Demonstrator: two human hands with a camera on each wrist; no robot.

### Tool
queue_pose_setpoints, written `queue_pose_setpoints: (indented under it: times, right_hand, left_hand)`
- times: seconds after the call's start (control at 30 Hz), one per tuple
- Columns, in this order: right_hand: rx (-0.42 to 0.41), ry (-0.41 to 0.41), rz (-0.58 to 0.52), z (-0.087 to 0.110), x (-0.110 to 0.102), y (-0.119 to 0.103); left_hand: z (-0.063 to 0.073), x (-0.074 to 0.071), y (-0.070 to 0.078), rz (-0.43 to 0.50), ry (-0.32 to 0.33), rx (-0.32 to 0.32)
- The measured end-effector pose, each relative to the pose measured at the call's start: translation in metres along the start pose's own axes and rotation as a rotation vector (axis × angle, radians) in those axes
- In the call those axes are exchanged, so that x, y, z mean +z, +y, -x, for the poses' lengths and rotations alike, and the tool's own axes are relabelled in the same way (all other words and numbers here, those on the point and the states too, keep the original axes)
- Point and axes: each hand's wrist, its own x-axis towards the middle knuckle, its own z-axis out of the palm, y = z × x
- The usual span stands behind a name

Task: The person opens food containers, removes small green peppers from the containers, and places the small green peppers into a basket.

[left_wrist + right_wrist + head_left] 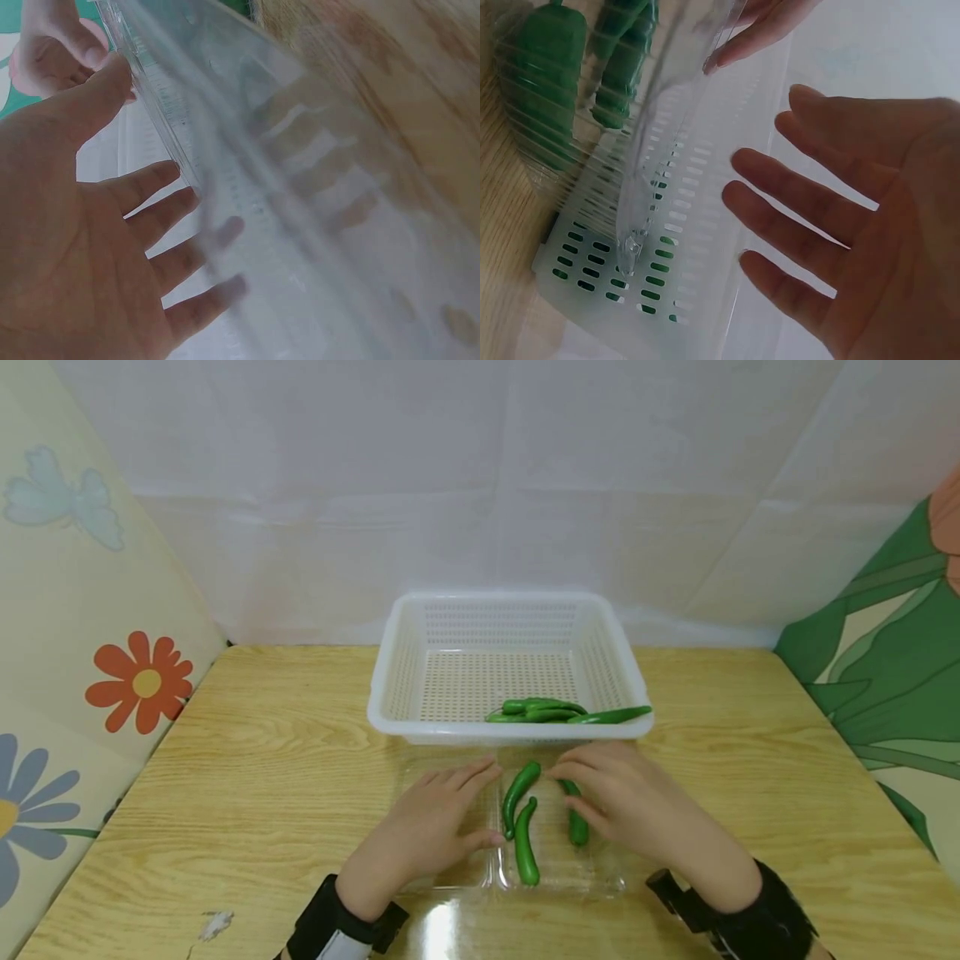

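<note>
A clear plastic container (558, 883) with two halves lies on the table. Three green chili peppers sit in its right half: a curved one (517, 797) near the divider, another (527, 847) in front of it, and a third (577, 818) partly under my right hand (626, 797). That hand hovers over the right half with fingers extended, holding nothing in the right wrist view. Over the left half is my left hand (442, 822), thumb near the divider. In the left wrist view its spread fingers (154, 225) meet the clear plastic edge, two fingertips showing through it.
A white perforated basket (380, 689) stands directly behind the container, with several green chili peppers (543, 710) at its front right. White cloth (480, 485) hangs behind the wooden table (285, 760). Panels with painted flowers (142, 685) flank both sides.
</note>
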Motion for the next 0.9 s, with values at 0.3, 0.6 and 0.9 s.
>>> queue_pose_setpoints:
  times: [0.3,0.6,0.9]
  right_hand:
    - [0.118,-0.177,-0.024,0.001,0.003,-0.006]
    - [0.129,-0.229,-0.062,0.002,0.012,-0.005]
    - [0.228,-0.407,-0.231,0.004,0.012,-0.007]
  left_hand:
    - [0.001,0.0,0.0,-0.006,0.009,0.002]
    - [0.001,-0.001,0.001,-0.005,0.009,0.001]
    - [0.0,-0.001,0.001,-0.002,0.006,-0.004]
